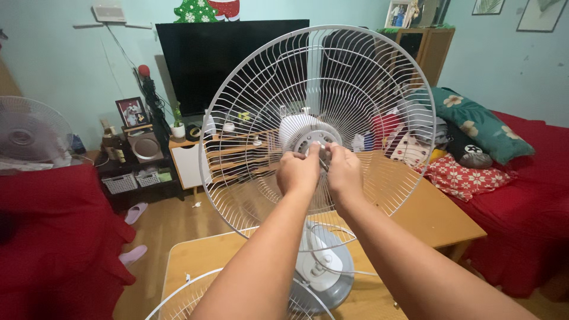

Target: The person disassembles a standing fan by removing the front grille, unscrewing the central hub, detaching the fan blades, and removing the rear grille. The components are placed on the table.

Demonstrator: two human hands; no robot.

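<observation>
While both hands [320,172] pinch the hub [318,144], grille [379,89] screens television [237,59].

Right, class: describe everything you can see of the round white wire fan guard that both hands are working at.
The fan guard is a round white grille of thin wire spokes running from a central hub to an outer ring, metal by its look. It stands upright, facing the camera, with no blades in view, above the fan's grey-white base on a wooden table. The left hand and right hand both pinch at its hub. A second guard lies below.
</observation>
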